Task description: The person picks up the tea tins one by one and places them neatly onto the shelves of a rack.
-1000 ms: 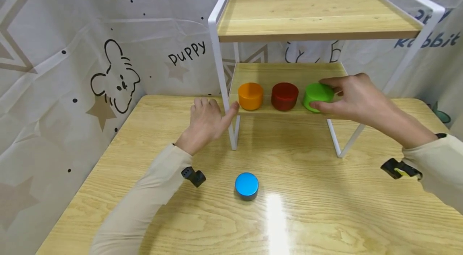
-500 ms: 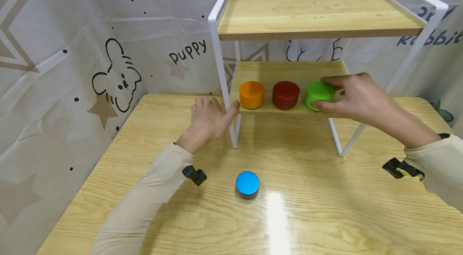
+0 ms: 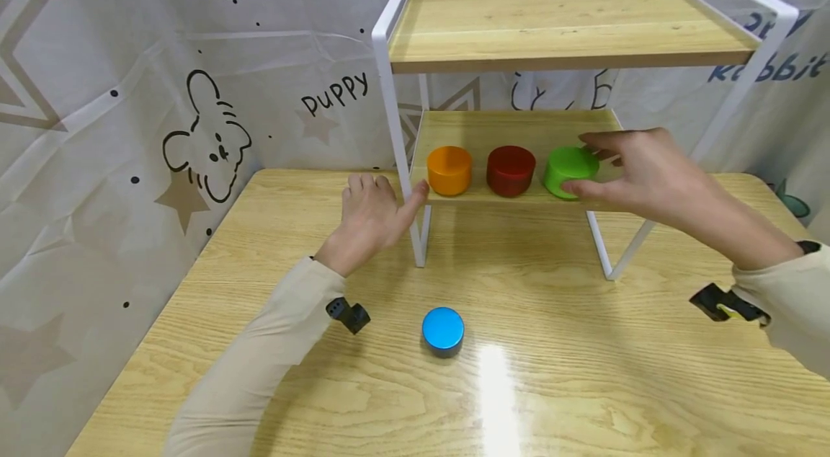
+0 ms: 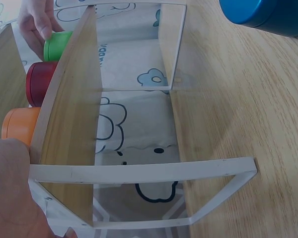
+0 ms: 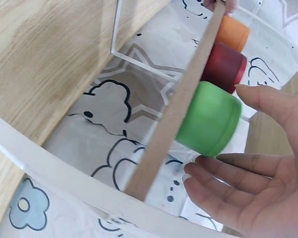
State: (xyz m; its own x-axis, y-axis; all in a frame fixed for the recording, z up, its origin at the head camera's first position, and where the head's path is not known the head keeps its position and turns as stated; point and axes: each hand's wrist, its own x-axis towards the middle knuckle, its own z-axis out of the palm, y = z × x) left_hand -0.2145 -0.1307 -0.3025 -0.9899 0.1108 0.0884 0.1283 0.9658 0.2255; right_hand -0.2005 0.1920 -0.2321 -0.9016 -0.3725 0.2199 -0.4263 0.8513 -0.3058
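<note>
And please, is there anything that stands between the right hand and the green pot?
Nothing visible does. The right hand is directly beside the green pot, and the red pot stands on that pot's other side, away from the hand.

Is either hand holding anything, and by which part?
Right hand: no grip shows; it lies open around the green cylinder. Left hand: its thumb crosses the white post, but gripping cannot be told.

Head and closer wrist views share the shelf [image 3: 512, 127].
</note>
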